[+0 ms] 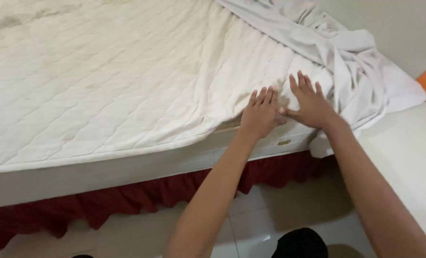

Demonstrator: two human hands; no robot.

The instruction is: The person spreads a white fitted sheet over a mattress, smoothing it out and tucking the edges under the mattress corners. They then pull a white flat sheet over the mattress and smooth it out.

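both hands rest flat on the near right corner of the quilted mattress pad (108, 81), side by side and nearly touching at the thumbs. the left hand (261, 114) lies palm down with its fingers straight and held close together, pointing toward the far side of the bed. the right hand (311, 105) is also palm down, its fingers slightly fanned, thumb stretched left toward the other hand. neither hand pinches or grips anything; they only press on the cloth.

the pad covers most of the mattress (127, 172), but its near edge rides up just left of the left hand, lifting off the mattress side and leaving a shadowed gap there. to do this pressing well, i judge the palms should stay flat and sweep outward from the corner, toward the near edge and to the right, so the loose ripple is pushed off instead of trapped, with even weight on both hands.

the pad's long axis runs left to right across the view, tilted a little so the right end lies farther away; its corner points to the near right. a crumpled white sheet (347, 62) lies bunched just right of the right hand. a dark red bed skirt (79, 210) hangs below, over pale floor tiles (256, 229).
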